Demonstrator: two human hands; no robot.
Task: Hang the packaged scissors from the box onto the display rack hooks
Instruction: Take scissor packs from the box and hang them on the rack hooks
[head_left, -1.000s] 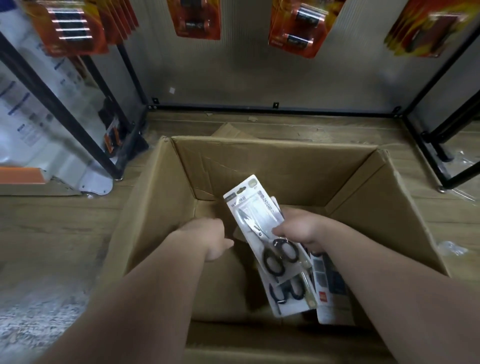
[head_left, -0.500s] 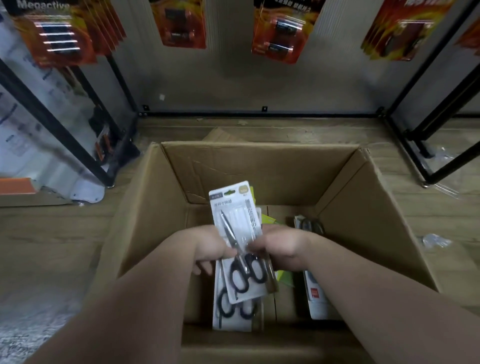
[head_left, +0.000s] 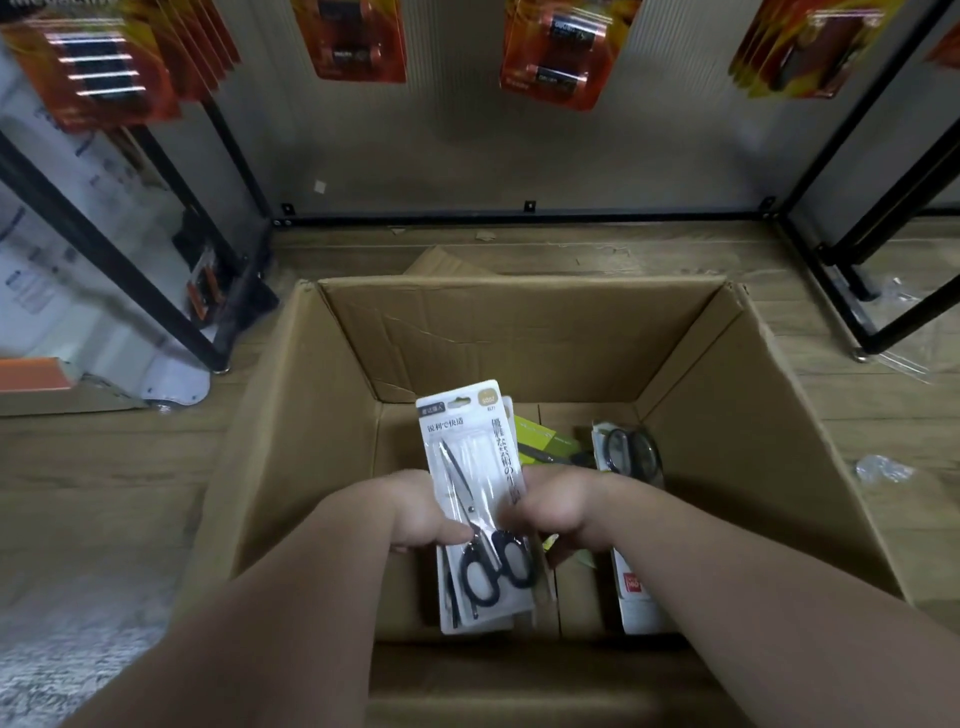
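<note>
An open cardboard box (head_left: 311, 426) stands on the wooden floor below me. Inside it, my left hand (head_left: 410, 512) and my right hand (head_left: 558, 512) grip a stack of white scissors packs (head_left: 467, 452) from both sides. The top pack shows black-handled scissors and points away from me. More scissors packs (head_left: 631, 597) lie on the box floor to the right, with a green pack (head_left: 550, 441) behind them. The display rack panel (head_left: 467, 145) rises behind the box.
Orange battery packs (head_left: 561, 47) hang along the top of the rack panel. Black rack legs (head_left: 852, 291) stand on the right and a black frame (head_left: 156, 306) on the left. A clear plastic scrap (head_left: 883, 467) lies right of the box.
My left hand came in and took hold of the packs' left edge. The stack turned from tilted to nearly upright between both hands. More packs became visible on the box floor.
</note>
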